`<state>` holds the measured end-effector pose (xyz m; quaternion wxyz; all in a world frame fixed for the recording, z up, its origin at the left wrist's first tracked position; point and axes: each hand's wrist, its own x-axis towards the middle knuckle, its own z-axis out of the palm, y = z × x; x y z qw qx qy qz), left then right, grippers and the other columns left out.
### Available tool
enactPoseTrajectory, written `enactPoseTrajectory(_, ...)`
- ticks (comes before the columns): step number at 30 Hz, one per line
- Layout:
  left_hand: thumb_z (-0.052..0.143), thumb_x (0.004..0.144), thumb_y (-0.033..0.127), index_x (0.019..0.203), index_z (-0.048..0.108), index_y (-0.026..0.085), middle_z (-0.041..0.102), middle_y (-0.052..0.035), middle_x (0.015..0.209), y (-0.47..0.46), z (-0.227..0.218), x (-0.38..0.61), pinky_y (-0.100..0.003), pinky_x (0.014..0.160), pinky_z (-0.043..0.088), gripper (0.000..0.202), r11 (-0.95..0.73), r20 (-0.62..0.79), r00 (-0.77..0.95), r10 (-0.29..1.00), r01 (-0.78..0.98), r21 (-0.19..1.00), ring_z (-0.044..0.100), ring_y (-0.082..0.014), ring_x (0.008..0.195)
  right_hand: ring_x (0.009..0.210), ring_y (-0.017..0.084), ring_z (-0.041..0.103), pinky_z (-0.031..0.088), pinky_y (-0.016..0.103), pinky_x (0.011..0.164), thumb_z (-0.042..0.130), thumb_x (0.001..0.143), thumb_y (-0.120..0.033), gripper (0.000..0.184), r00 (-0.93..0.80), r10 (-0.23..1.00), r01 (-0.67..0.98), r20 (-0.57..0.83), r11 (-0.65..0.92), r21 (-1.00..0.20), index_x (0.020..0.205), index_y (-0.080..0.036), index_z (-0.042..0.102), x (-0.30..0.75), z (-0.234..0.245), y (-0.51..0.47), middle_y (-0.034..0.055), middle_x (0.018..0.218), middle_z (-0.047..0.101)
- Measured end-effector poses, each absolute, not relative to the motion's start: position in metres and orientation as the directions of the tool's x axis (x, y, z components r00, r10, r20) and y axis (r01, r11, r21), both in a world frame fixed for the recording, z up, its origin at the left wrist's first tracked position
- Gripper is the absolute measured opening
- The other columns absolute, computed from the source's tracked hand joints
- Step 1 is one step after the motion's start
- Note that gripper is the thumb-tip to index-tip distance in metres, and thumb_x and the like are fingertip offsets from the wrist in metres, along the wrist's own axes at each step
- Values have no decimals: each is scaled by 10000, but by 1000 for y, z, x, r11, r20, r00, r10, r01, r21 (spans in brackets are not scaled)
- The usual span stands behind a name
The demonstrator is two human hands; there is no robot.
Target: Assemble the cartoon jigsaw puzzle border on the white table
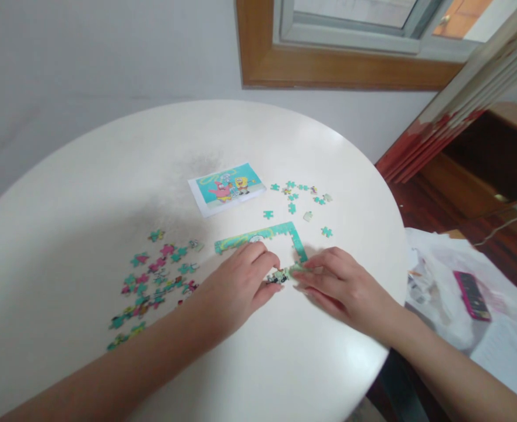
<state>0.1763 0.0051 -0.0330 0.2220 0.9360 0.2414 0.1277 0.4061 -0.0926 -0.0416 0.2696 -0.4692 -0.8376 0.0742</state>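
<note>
A partly joined jigsaw puzzle (pixel 300 247) lies on the white table, with a teal strip along the top and right side. My left hand (pixel 241 280) is closed, thumb and fingertips pinching a small dark and pale puzzle piece (pixel 278 276) at the lower edge of the joined part. From the other side, my right hand (pixel 349 287) has its fingers and thumb closed around the pale green lower right corner (pixel 295 268) of the puzzle. The pinching fingers partly hide the pieces at this spot.
A picture card (pixel 227 189) of two cartoon figures lies beyond the puzzle. Loose pieces (pixel 292 208) are scattered behind it, and a larger group of pieces (pixel 159 278) spreads left. Right of the round table (pixel 109 176), a pink phone (pixel 472 295) rests on white plastic.
</note>
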Motion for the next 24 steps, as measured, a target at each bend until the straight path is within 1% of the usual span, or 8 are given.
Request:
enactPoseTrajectory(3, 682, 889, 138, 969, 616, 169, 578, -44, 954, 6, -34, 176, -371, 836, 467, 108, -778, 134, 847, 515, 395, 489, 574, -238, 932, 1061, 240, 583, 529, 422, 910, 638, 935, -210, 319, -433, 824, 754, 365, 553, -356, 1248, -163, 674, 406, -43, -94, 123, 1087, 640)
enactPoseTrajectory(8, 672, 899, 140, 988, 613, 173, 584, -38, 963, 9, -35, 178, -359, 849, 472, 112, -775, 137, 851, 507, 380, 505, 578, -221, 944, 1075, 252, 584, 532, 435, 920, 636, 934, -211, 310, -442, 817, 757, 371, 561, -334, 1236, -153, 677, 405, -47, -95, 127, 1087, 636)
enactPoseTrajectory(14, 667, 901, 142, 982, 610, 173, 583, -39, 959, 9, -34, 177, -358, 844, 474, 103, -765, 123, 852, 509, 383, 518, 575, -218, 934, 1094, 259, 585, 540, 449, 919, 594, 953, -196, 318, -451, 825, 759, 340, 555, -341, 1265, -164, 650, 405, -47, -96, 135, 1117, 641)
enactPoseTrajectory(18, 639, 914, 128, 985, 615, 166, 578, -43, 957, 7, -32, 177, -363, 851, 468, 84, -764, 122, 855, 504, 375, 525, 567, -222, 938, 1100, 261, 573, 539, 447, 923, 576, 959, -179, 294, -460, 834, 762, 306, 547, -346, 1243, -155, 648, 405, -45, -97, 137, 1118, 635)
enactPoseTrajectory(21, 572, 950, 131, 1047, 633, 178, 563, -46, 971, 6, -31, 178, -370, 857, 462, 124, -786, 113, 877, 466, 352, 509, 552, -223, 943, 1102, 263, 563, 534, 446, 929, 568, 965, -187, 291, -458, 838, 770, 295, 540, -339, 1244, -153, 643, 404, -44, -98, 137, 1128, 629)
enactPoseTrajectory(24, 506, 982, 148, 1024, 672, 193, 539, -37, 918, 6, -30, 178, -350, 820, 458, 177, -829, 118, 903, 412, 318, 460, 531, -209, 890, 1130, 273, 549, 524, 453, 947, 558, 971, -186, 300, -455, 845, 784, 281, 530, -323, 1257, -141, 634, 401, -44, -98, 144, 1152, 627)
